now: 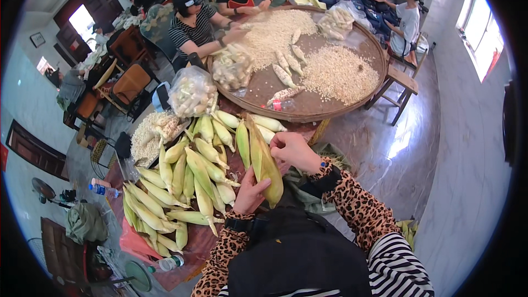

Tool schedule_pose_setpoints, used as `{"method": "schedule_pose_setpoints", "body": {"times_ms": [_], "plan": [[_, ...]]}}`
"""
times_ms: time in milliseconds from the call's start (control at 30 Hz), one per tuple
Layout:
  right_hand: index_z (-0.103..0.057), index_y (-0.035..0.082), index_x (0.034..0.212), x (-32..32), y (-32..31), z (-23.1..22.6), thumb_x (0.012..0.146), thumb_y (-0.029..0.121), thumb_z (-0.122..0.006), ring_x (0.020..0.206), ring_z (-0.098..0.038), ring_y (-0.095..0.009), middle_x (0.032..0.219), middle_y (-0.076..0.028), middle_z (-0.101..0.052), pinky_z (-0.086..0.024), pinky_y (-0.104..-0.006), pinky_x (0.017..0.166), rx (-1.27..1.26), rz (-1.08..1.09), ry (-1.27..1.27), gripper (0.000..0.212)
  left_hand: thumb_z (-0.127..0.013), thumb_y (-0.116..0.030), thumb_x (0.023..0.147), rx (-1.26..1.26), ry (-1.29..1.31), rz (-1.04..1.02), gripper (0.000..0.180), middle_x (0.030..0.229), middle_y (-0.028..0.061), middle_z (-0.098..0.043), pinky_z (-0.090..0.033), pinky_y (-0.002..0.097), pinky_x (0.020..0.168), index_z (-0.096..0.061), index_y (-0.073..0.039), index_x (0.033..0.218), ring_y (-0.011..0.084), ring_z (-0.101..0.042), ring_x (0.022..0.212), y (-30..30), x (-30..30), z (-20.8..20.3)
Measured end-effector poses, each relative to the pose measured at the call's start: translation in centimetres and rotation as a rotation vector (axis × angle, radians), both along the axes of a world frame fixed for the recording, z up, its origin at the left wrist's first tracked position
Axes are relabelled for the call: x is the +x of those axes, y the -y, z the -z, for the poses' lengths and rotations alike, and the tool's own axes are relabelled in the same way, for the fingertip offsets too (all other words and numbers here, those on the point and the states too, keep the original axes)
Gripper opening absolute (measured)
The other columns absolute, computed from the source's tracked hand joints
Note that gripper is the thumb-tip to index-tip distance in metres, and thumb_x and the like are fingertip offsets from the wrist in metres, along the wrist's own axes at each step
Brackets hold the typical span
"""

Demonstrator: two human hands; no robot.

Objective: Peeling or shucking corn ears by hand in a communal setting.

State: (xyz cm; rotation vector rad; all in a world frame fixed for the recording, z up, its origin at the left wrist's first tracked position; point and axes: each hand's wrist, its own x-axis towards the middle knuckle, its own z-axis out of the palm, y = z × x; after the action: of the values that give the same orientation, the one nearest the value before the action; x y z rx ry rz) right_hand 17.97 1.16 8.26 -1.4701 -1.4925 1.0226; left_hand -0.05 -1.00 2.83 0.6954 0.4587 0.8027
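Note:
An ear of corn in its yellow-green husk [263, 159] stands tilted in front of my body, its tip pointing away from me. My left hand [251, 191] is closed round its lower part, thumb along the husk. My right hand [297, 152] is pinched at the right edge of the same ear, fingertips against a husk leaf. Just left of both hands lies a big heap of husked ears [190, 173] on a table covered in reddish plastic [184, 275].
Beyond the heap, a large round tray [308, 116] carries loose kernels [335, 77] and several bare cobs [289, 63]. Bags of corn [192, 92] stand at its near left edge. Other people sit round the tray. Left are plastic bottles [104, 190] and a kernel tray [151, 140]. A wooden stool [397, 85] stands right.

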Motion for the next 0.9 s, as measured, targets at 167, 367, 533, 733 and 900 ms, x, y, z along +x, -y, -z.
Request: {"method": "schedule_pose_setpoints", "body": {"times_ms": [167,367,533,733,900], "plan": [[-0.057,-0.002,0.08,-0.1,0.0,1.1,0.073,0.015,-0.059,0.062,-0.053,-0.011,0.067,-0.005,-0.058,-0.045,-0.0252,0.06,-0.15,-0.002,-0.36,0.018,-0.058,-0.003,0.08,-0.026,-0.012,0.003,0.055,0.119,0.0098,-0.048,-0.044,0.0357,0.092,-0.033,-0.005,0.129,0.0211,-0.05,0.109,-0.2,-0.5,0.1],[-0.057,-0.002,0.08,-0.1,0.8,-0.2,0.071,0.016,-0.063,0.063,-0.051,-0.01,0.068,-0.005,-0.056,-0.045,-0.0254,0.06,0.049,0.023,-0.122,0.021,-0.059,0.003,0.077,0.065,-0.128,-0.051,0.056,0.117,0.0078,-0.049,-0.043,0.033,0.091,-0.035,-0.005,0.128,0.0183,-0.051,0.107,0.1,-0.3,-0.4],[-0.054,-0.002,0.083,1.1,0.8,-0.4,0.074,0.009,-0.063,0.065,-0.049,-0.005,0.071,0.0,-0.054,-0.043,-0.0211,0.058,-0.01,-0.082,-0.092,0.017,-0.06,0.003,0.077,0.05,-0.099,-0.012,0.056,0.116,0.0076,-0.05,-0.043,0.0323,0.092,-0.036,-0.004,0.128,0.018,-0.051,0.107,0.1,-0.2,-0.5],[-0.054,-0.001,0.084,1.9,0.7,0.9,0.076,0.008,-0.059,0.064,-0.053,-0.007,0.072,-0.002,-0.055,-0.046,-0.0215,0.058,-0.107,-0.122,-0.249,0.012,-0.061,0.002,0.077,0.081,-0.126,0.029,0.056,0.118,0.0085,-0.05,-0.044,0.0329,0.091,-0.037,-0.003,0.127,0.0188,-0.051,0.107,0.1,0.0,-0.3],[-0.054,0.0,0.086,2.4,1.4,1.5,0.079,0.005,-0.056,0.06,-0.055,-0.008,0.072,-0.003,-0.055,-0.048,-0.0221,0.056,-0.22,-0.122,-0.589,0.008,-0.058,-0.007,0.081,0.036,-0.063,-0.007,0.053,0.117,0.0109,-0.051,-0.044,0.035,0.091,-0.034,-0.003,0.128,0.0213,-0.052,0.107,0.2,0.1,-0.2]]}}
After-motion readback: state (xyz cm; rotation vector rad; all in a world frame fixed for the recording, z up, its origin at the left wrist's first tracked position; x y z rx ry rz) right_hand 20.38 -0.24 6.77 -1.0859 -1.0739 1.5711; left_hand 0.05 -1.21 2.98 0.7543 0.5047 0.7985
